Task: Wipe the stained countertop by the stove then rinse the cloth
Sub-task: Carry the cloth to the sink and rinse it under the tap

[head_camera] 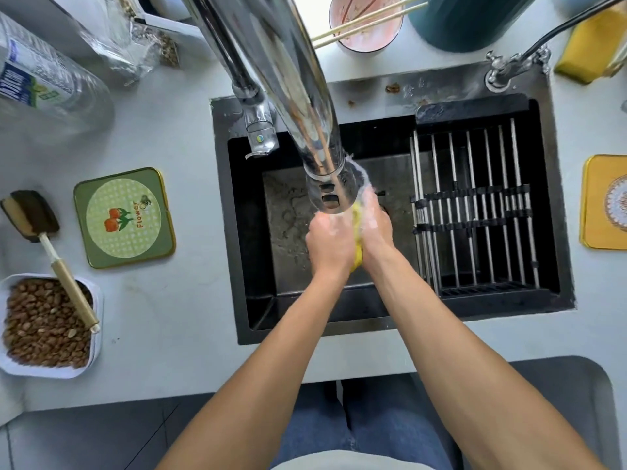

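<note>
A: Grey countertop (176, 300), black sink (244, 232) set into it. Item one?

B: Left hand (330, 245), over the sink basin, fingers curled closed on a yellow cloth (357, 232). Right hand (375, 225), pressed against the cloth's other side, likewise clenched. Cloth squeezed between the two, mostly hidden, directly under the faucet (298, 96) spout, water running over it.

A: Next, within the sink?

B: Metal drying rack (481, 205), filling the sink's right part.

A: Beside the sink?

B: Green coaster (124, 217) marked "Flower", just left of the sink. Further left, a sponge brush (40, 232), handle resting on a white tray of brown nuts (44, 327). Plastic bottle (40, 79) lying behind those, left of the sink. Yellow coaster (607, 201), right of the sink. Behind the sink, pink bowl (366, 25) with chopsticks (369, 18) laid across
</note>
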{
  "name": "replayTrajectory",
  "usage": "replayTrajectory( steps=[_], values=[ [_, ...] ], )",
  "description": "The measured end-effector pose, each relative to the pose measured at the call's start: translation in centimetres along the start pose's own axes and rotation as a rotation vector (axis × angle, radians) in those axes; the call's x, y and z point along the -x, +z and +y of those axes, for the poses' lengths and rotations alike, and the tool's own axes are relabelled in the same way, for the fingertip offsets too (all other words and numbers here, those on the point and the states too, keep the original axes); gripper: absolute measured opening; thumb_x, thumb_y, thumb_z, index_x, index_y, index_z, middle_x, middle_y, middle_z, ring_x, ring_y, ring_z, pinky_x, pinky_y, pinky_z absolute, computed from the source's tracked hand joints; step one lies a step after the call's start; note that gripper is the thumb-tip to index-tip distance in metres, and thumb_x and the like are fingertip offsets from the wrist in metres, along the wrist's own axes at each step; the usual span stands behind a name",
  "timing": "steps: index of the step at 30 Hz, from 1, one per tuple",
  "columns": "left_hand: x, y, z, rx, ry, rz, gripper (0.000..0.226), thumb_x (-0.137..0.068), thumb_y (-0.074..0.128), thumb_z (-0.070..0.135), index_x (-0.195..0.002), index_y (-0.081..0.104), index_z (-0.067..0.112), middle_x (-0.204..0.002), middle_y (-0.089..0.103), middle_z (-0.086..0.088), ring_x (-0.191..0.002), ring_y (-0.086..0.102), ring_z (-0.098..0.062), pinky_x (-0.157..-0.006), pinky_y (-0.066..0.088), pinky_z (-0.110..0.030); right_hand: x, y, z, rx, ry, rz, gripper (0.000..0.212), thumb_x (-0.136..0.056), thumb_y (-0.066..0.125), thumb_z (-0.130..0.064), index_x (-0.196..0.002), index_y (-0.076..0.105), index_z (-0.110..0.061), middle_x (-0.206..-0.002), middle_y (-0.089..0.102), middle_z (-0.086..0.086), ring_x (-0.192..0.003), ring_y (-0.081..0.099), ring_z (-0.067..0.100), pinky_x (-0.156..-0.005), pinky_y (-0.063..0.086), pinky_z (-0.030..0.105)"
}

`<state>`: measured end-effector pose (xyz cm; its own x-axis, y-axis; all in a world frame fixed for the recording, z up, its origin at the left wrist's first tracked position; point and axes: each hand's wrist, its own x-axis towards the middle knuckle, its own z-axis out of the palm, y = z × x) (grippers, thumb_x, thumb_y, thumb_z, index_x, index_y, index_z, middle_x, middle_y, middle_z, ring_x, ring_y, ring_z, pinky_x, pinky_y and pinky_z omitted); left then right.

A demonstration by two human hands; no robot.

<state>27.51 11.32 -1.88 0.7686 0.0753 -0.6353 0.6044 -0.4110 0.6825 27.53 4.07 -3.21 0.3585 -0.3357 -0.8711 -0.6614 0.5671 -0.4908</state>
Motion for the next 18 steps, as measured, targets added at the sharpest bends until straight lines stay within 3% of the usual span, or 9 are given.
replayTrajectory(
  steps=[2,3,5,7,9,10,13,18],
  values=[
    [0.4,0.2,0.3,-0.081,0.113,-0.018,0.035,-0.091,0.049,0.063,-0.101,0.075,0.042,-0.070,0.072,0.017,-0.070,0.065,0.006,-0.060,0.043,-0.008,0.3,0.0,0.6,-0.068,0.121,-0.078,0.037,-0.112,0.042,-0.028,-0.081,0.056,-0.015,-0.060,0.065,-0.001,-0.055,0.065,0.014,-0.055,0.051,0.024],
    [0.1,0.1,0.2,-0.146,0.139,-0.006,0.042,-0.091,0.049,0.061,-0.103,0.078,0.035,-0.080,0.077,0.009,-0.076,0.068,-0.004,-0.066,0.049,-0.020,0.7,0.1,0.7,-0.068,0.142,-0.125,0.035,-0.111,0.044,-0.026,-0.083,0.058,-0.012,-0.058,0.065,-0.001,-0.053,0.065,0.014,-0.051,0.049,0.022],
    [-1.3,-0.9,-0.3,-0.251,0.097,0.033,0.046,-0.093,0.048,0.052,-0.107,0.076,0.019,-0.100,0.078,-0.010,-0.092,0.068,-0.027,-0.074,0.044,-0.031,0.9,-0.1,0.9,0.039,0.117,-0.174,0.034,-0.108,0.050,-0.034,-0.092,0.070,-0.011,-0.067,0.074,0.000,-0.058,0.070,0.015,-0.049,0.053,0.025],
    [-2.7,-1.8,-1.1,-0.318,0.028,0.008,0.034,-0.100,0.050,0.038,-0.111,0.069,0.012,-0.109,0.073,-0.016,-0.103,0.066,-0.036,-0.078,0.041,-0.035,0.9,-0.7,1.0,0.129,0.054,-0.147,0.048,-0.108,0.049,-0.047,-0.108,0.076,-0.007,-0.090,0.082,0.008,-0.078,0.079,0.022,-0.066,0.064,0.035],
    [-3.6,-2.4,-1.7,-0.344,-0.051,-0.057,0.036,-0.105,0.046,0.039,-0.103,0.068,0.011,-0.104,0.070,-0.012,-0.104,0.066,-0.037,-0.078,0.041,-0.035,0.6,-1.4,0.9,0.152,-0.058,-0.111,0.055,-0.108,0.047,-0.053,-0.108,0.077,-0.006,-0.107,0.080,0.018,-0.098,0.078,0.032,-0.087,0.064,0.045],
    [-3.7,-2.6,-1.8,-0.285,-0.125,-0.104,0.043,-0.106,0.045,0.046,-0.102,0.070,0.011,-0.105,0.071,-0.009,-0.103,0.068,-0.033,-0.079,0.044,-0.034,0.4,-1.7,0.8,0.164,-0.112,-0.111,0.054,-0.108,0.046,-0.055,-0.101,0.077,-0.011,-0.108,0.079,0.018,-0.101,0.077,0.033,-0.091,0.063,0.047],
    [-3.4,-3.2,-1.8,0.248,-0.439,-0.348,0.053,-0.100,0.059,0.061,-0.118,0.075,0.014,-0.116,0.080,-0.007,-0.103,0.077,-0.025,-0.081,0.060,-0.036,0.1,-2.2,0.2,0.185,-0.246,-0.144,0.050,-0.108,0.044,-0.058,-0.094,0.077,-0.023,-0.102,0.082,0.009,-0.096,0.080,0.024,-0.086,0.065,0.040],
    [-2.6,-4.0,-2.3,0.620,-0.373,-0.305,0.033,-0.109,0.057,0.034,-0.129,0.071,0.012,-0.124,0.078,-0.012,-0.105,0.077,-0.026,-0.074,0.066,-0.039,-1.2,-3.1,0.0,0.229,-0.191,-0.052,0.045,-0.104,0.050,-0.061,-0.100,0.071,-0.022,-0.104,0.079,0.002,-0.100,0.076,0.020,-0.090,0.062,0.040]
  ],
)
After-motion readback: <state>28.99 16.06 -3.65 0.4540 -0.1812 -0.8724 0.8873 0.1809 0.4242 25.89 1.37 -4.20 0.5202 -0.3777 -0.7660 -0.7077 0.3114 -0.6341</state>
